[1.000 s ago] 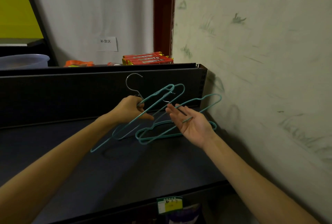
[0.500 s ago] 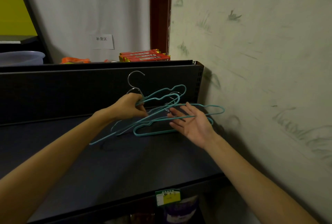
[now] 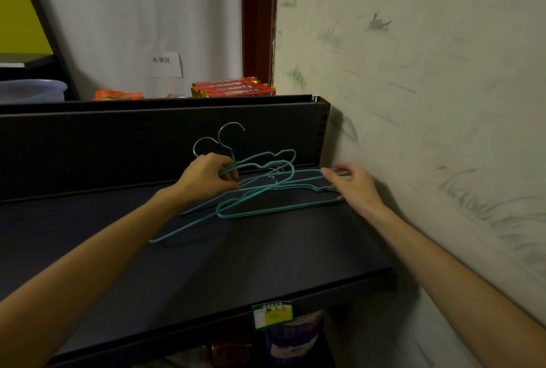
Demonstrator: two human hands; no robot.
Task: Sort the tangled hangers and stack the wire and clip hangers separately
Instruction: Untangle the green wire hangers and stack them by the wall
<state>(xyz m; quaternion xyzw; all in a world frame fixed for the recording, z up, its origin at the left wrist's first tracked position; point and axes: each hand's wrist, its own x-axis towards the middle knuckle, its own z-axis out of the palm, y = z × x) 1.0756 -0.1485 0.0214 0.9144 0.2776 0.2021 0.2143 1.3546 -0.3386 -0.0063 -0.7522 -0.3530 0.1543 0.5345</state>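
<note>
The step in hand is, by judgement, the untangling of the teal wire hangers (image 3: 266,190), which lie in an interlocked cluster at the far right of the dark shelf (image 3: 206,273), close to the back panel (image 3: 118,146) and to the wall (image 3: 428,102). The left hand (image 3: 205,177) grips the cluster at its neck, the fingers curled and clamped round the teal wire just below two silver hooks (image 3: 220,138) that rise against the back panel. The right hand (image 3: 353,183) rests at the right end of the lowest hanger, which lies flat on the shelf; its fingers are extended and slightly apart, touching the wire at the shoulder bend without closing on it. A loose teal arm extends toward the near left across the shelf. No clip hanger can be told apart in this view, and no separate stack is visible, so the sorting appears to be at an early stage. The next move calls for holding the neck steady with the left hand, closing the right fingers on the lowest hanger, and drawing it rightward or lifting its hook free of the crossing wires without dragging the others along.
</note>
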